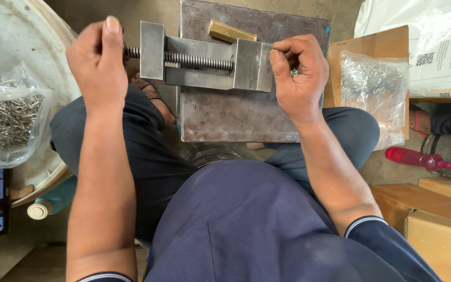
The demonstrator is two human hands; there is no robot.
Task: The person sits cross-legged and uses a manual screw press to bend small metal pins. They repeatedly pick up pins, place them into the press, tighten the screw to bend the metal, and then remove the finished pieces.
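1. Nearest to me are my own lap and knees in dark blue cloth; I sit cross-legged with the work set between my legs, so both arms reach it without stretching.
2. A flat steel plate lies across my legs and serves as my bench, giving the small steel vise a firm, level base.
3. My left hand is closed around the handle end of the vise's threaded screw, thumb pointing away from me. The handle itself is hidden in my fist; I judge the grip suits turning the screw.
4. My right hand is curled at the jaw end of the vise, fingertips pinched on something small and bright. I cannot tell exactly what it is, as my fingers cover most of it. Held this close, it sits right where the jaws meet.
5. Just beyond the vise a brass-coloured bar rests on the plate, within easy reach.
6. To my left a clear bag of small metal pieces lies on a white drum lid; to my right a second clear bag of metal pieces sits in an open cardboard box, so stock is on both sides.
7. Further right lie a red bottle and more cartons.
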